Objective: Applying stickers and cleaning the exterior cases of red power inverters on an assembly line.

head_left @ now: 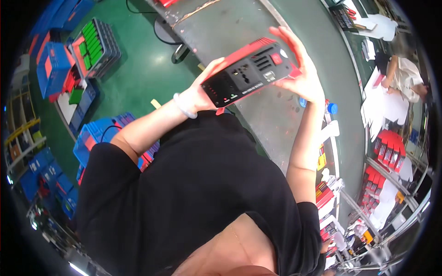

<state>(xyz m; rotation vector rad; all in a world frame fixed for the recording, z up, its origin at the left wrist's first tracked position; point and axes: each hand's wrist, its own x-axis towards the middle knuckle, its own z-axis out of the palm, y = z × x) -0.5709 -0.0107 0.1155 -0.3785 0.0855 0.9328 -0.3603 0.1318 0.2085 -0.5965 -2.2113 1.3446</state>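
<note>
A red and black power inverter [246,73] is held up in front of me, tilted so its right end sits higher. Its black end panel carries a socket, vent slots, a red switch and a small port. My left hand [205,89] grips the left end, with the fingers behind the red casing. At the other end my right hand [299,69] holds the casing, thumb below and fingers reaching up past the corner. The hidden fingertips lie behind the device.
A grey work table [271,124] lies beneath and to the right. A grey crate [113,48] with green blocks stands on the left near blue bins [55,69]. A blue-capped bottle [331,108] is by my right forearm. Another person [407,78] works at the far right bench.
</note>
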